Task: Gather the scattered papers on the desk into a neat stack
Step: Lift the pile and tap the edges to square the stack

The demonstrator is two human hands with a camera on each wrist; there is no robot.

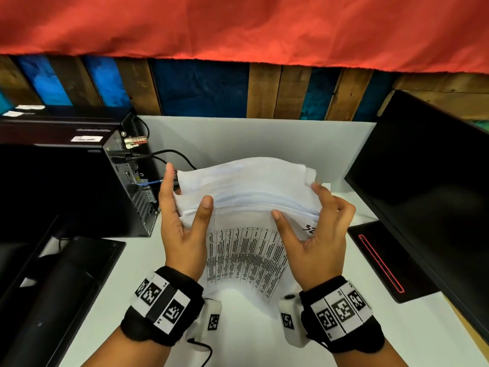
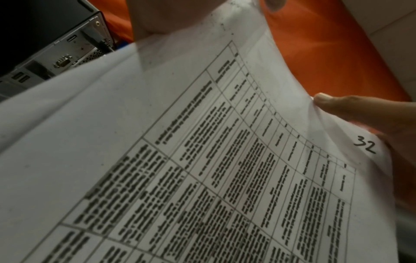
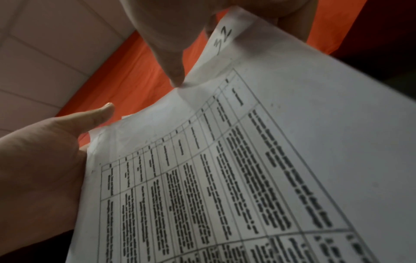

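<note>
A bundle of white papers (image 1: 248,186) stands on its lower edge on the white desk (image 1: 264,345), bowed and uneven along the top. Its front sheet (image 1: 246,255) carries a printed table and a handwritten "32". My left hand (image 1: 186,189) pinches the bundle's left side, thumb in front and fingers behind. On the right side my right hand (image 1: 297,201) grips it with the thumb in front and fingers curled at the edge. The same sheet (image 2: 202,160) fills the left wrist view, and the sheet (image 3: 247,160) fills the right wrist view too, my thumb (image 3: 171,53) on it.
A black computer tower (image 1: 127,186) with plugged cables (image 1: 169,154) stands close on the left. A black monitor (image 1: 423,181) and its base (image 1: 383,260) stand at the right. Another black stand (image 1: 66,287) sits at the lower left. A red cloth (image 1: 238,27) hangs above.
</note>
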